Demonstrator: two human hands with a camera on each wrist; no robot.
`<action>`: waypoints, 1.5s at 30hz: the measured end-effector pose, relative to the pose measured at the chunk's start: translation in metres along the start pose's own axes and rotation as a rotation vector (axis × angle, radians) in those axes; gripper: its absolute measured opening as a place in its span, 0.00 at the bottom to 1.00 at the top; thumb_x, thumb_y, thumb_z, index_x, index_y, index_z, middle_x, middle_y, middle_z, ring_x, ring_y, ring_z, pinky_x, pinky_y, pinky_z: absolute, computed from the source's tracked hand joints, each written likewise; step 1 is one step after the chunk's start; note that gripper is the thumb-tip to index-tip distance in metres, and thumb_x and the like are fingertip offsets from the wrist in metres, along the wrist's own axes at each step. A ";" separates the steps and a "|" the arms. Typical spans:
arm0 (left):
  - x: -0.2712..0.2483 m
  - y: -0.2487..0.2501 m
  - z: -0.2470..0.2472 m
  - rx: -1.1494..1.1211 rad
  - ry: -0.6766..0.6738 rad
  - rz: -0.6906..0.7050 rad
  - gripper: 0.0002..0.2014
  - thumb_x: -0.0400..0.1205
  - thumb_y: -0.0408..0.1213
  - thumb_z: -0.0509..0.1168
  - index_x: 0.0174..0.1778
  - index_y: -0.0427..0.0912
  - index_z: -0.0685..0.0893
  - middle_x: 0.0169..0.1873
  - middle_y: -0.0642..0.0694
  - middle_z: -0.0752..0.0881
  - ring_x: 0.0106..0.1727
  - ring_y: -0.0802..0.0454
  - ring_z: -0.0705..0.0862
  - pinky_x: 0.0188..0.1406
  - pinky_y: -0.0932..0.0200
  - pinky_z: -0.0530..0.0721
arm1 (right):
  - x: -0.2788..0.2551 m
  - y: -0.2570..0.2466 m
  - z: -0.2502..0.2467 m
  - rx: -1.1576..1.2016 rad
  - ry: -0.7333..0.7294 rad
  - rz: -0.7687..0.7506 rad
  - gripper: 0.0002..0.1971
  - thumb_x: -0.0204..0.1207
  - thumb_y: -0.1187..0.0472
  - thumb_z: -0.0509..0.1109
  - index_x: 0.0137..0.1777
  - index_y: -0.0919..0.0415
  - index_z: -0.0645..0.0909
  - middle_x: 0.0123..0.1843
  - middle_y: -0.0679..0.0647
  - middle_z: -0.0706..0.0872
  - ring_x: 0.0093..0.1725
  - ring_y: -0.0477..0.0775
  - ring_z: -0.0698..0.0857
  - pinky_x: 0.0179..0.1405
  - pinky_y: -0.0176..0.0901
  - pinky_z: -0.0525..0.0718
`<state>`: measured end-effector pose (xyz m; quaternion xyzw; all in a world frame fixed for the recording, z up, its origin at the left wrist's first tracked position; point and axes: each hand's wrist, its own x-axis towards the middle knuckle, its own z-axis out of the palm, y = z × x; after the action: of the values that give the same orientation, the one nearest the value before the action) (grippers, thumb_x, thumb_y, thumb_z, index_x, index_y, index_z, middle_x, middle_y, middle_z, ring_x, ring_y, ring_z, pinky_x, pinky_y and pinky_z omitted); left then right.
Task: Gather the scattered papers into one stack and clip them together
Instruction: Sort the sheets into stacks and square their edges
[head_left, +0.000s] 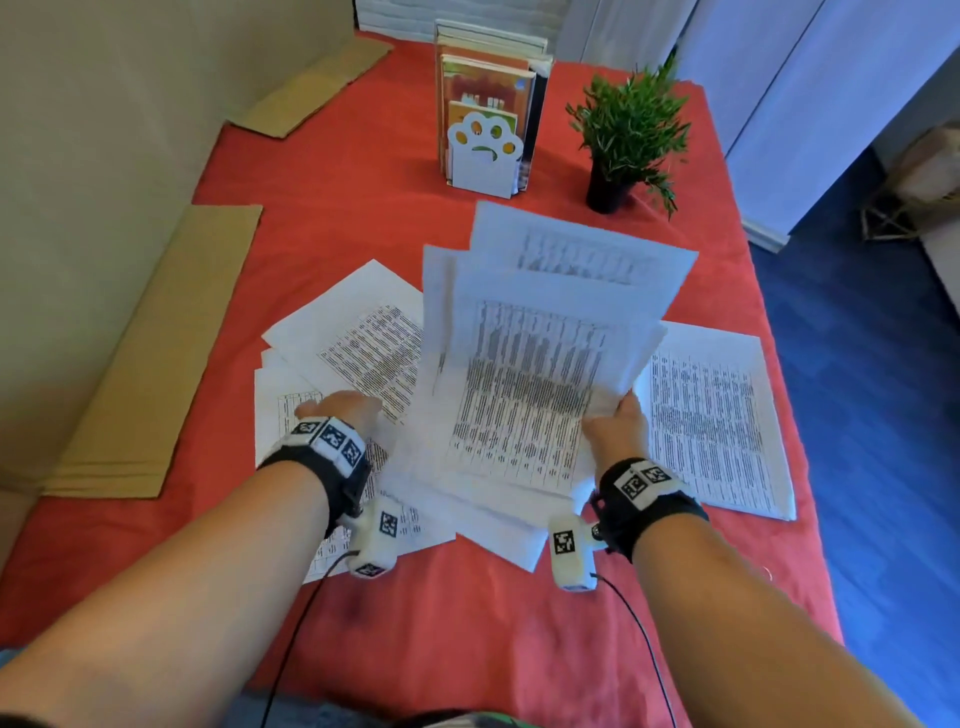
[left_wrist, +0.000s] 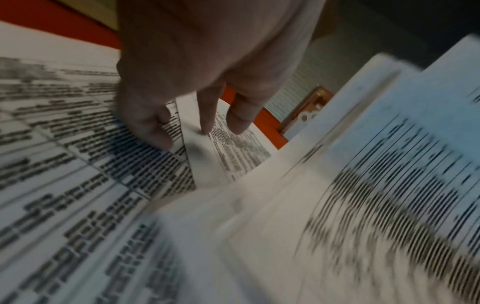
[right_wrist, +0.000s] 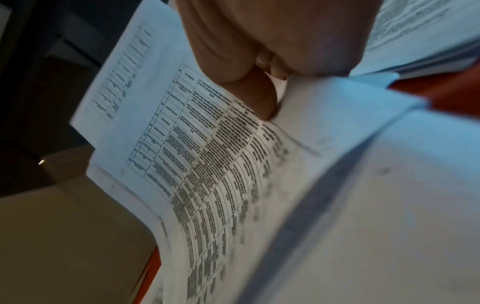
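Right hand (head_left: 618, 426) grasping a loose bundle of white printed sheets (head_left: 540, 353) at its right edge; the right wrist view shows the thumb (right_wrist: 255, 96) on the printed face and fingers curled behind, so that grip is clamped on the bundle. The bundle is lifted and tilted up off the table with the red cloth (head_left: 467, 613), sheets fanned and misaligned, far corners pointing toward the back of the table, lower edge sagging onto the papers beneath. Left hand (head_left: 340, 408) is down on the flat printed sheets on the left (head_left: 363, 338); the left wrist view shows the fingers (left_wrist: 207, 115) extended, tips touching the paper, nothing pinched, so that grip is released and just pressing. Those left sheets lie overlapped at different angles. A separate flat stack of printed pages on the right (head_left: 717, 415) lies just beside the lifted bundle, near the right table edge. More white sheets (head_left: 493, 530) sit under the bundle near the wrists. Behind the papers: white paw-shaped bookend (head_left: 483, 156) holding upright books (head_left: 488, 83), and a small green potted plant in a black pot (head_left: 628, 135) to its right, both well apart from the hands. Flattened brown cardboard (head_left: 156, 353) lies along the left table edge. Wrist views are motion-blurred.
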<state>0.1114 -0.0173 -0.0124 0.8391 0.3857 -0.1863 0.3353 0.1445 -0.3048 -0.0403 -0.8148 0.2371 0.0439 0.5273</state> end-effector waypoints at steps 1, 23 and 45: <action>0.001 0.000 0.001 0.083 0.009 -0.010 0.14 0.84 0.43 0.54 0.65 0.48 0.73 0.73 0.42 0.71 0.71 0.40 0.72 0.66 0.45 0.69 | 0.007 -0.003 -0.002 -0.033 0.000 0.046 0.22 0.68 0.73 0.62 0.63 0.61 0.76 0.40 0.57 0.85 0.44 0.62 0.87 0.48 0.59 0.88; -0.013 -0.055 0.010 -0.278 0.171 0.010 0.26 0.78 0.32 0.66 0.73 0.36 0.72 0.77 0.39 0.57 0.73 0.39 0.71 0.72 0.55 0.69 | -0.008 -0.002 0.031 -0.227 -0.323 -0.073 0.18 0.68 0.78 0.55 0.39 0.55 0.79 0.31 0.50 0.79 0.34 0.53 0.78 0.30 0.36 0.74; -0.038 -0.071 0.024 -0.415 -0.019 0.210 0.16 0.83 0.51 0.58 0.51 0.41 0.80 0.52 0.43 0.84 0.55 0.38 0.83 0.62 0.41 0.80 | -0.035 0.023 0.039 -0.168 -0.420 -0.109 0.21 0.70 0.46 0.68 0.59 0.57 0.78 0.64 0.57 0.79 0.61 0.54 0.81 0.67 0.55 0.80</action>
<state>0.0308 -0.0202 -0.0376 0.7860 0.3229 -0.0750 0.5219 0.1109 -0.2665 -0.0659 -0.8404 0.0732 0.2035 0.4970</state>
